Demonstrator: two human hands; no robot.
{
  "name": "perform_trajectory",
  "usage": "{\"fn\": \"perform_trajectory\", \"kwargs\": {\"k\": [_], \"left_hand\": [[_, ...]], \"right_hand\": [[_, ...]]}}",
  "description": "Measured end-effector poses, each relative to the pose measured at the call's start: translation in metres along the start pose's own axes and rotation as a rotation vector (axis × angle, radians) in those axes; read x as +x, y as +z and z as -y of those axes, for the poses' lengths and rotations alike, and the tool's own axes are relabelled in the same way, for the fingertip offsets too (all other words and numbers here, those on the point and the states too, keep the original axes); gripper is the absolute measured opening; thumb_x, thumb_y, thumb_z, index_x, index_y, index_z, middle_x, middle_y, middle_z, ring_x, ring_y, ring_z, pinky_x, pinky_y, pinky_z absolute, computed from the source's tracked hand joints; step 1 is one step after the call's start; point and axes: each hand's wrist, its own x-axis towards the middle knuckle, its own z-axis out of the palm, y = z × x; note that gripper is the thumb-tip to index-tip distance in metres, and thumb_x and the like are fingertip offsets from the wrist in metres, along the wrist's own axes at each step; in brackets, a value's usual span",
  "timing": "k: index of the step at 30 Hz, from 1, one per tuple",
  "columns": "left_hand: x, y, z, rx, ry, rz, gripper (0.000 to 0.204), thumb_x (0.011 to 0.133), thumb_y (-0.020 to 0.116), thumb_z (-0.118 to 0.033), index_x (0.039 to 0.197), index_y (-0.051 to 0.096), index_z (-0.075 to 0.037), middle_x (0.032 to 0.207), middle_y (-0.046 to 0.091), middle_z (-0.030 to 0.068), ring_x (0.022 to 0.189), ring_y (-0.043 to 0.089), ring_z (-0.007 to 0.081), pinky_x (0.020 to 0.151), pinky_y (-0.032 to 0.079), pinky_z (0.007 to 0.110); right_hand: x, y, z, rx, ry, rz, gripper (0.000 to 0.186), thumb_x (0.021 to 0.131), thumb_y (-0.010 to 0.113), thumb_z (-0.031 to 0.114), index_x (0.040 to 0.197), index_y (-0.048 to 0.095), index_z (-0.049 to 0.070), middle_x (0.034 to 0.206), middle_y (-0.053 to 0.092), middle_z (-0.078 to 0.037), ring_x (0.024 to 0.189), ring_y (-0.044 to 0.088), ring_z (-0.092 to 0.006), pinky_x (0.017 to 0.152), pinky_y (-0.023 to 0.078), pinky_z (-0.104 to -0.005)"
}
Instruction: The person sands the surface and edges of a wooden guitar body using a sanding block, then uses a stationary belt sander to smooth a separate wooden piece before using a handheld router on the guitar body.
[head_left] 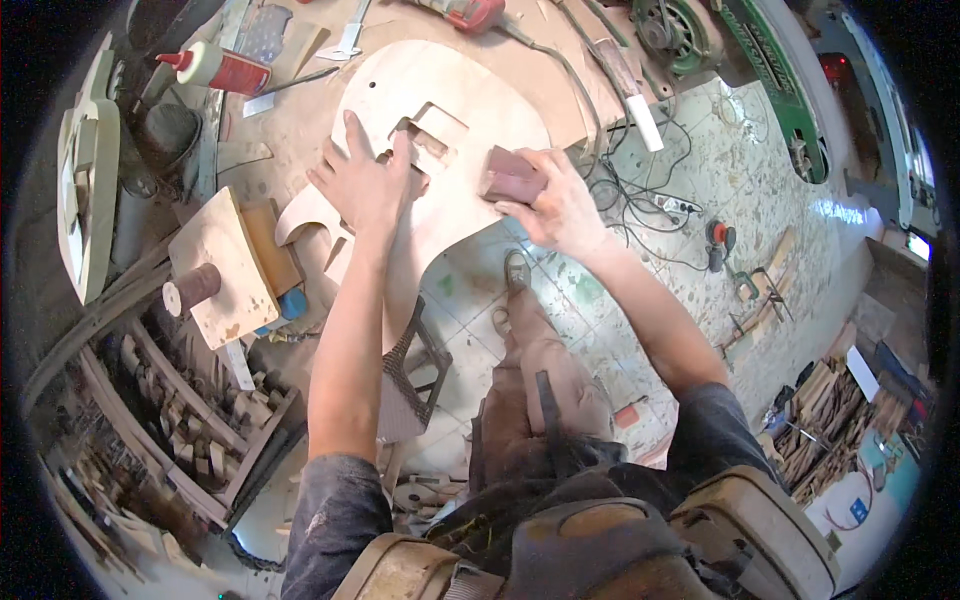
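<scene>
A pale wooden guitar body with routed cavities lies on the workbench. My left hand rests spread on it beside the central cavity, fingers apart. My right hand grips a reddish-brown sanding block at the body's right edge. Left of the body sit a square plywood block with a brown cylinder on it and a red-and-white glue bottle.
Above the body lie a red power tool and a white-ended stick. Cables, a green machine and small tools are at the right. A wood-scrap bin stands lower left, scrap piles lower right.
</scene>
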Motion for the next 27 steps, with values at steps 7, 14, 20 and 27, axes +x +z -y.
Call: {"fn": "perform_trajectory", "kwargs": {"k": [7,14,20,27], "left_hand": [[0.004,0.009,-0.011,-0.017,0.025,-0.012,0.086,0.086,0.058,-0.066,0.155,0.044,-0.015,0.143,0.048,0.0335,0.134,0.044,0.0474,0.121,0.018,0.06],[0.002,0.005,-0.023,-0.057,0.019,0.032,0.086,0.087,0.058,-0.065,0.154,0.045,-0.013,0.145,0.044,0.0341,0.136,0.041,0.0472,0.121,0.018,0.06],[0.002,-0.001,-0.015,-0.052,0.006,0.031,0.087,0.086,0.059,-0.065,0.154,0.044,-0.013,0.145,0.044,0.0337,0.136,0.04,0.0474,0.121,0.016,0.061],[0.0,-0.002,-0.002,-0.018,-0.013,0.013,0.087,0.086,0.059,-0.065,0.154,0.044,-0.014,0.144,0.045,0.0336,0.136,0.041,0.0477,0.121,0.016,0.06]], "right_hand": [[0.043,0.007,-0.042,0.167,0.272,-0.152,0.038,0.088,0.077,0.034,0.115,0.073,0.007,0.118,0.068,-0.014,0.116,0.061,-0.0332,0.1,0.049,-0.0453],[0.072,-0.002,-0.084,-0.077,0.322,-0.115,0.041,0.086,0.075,0.034,0.109,0.074,-0.001,0.123,0.064,-0.022,0.118,0.061,-0.0375,0.101,0.05,-0.0425],[0.049,-0.004,-0.046,0.001,0.08,-0.069,0.037,0.085,0.077,0.032,0.104,0.076,0.0,0.125,0.064,-0.018,0.116,0.06,-0.0365,0.102,0.048,-0.0463],[0.026,0.011,-0.023,0.097,0.08,-0.03,0.042,0.081,0.078,0.036,0.113,0.074,0.01,0.128,0.065,-0.015,0.125,0.057,-0.0371,0.11,0.045,-0.0473]]}}
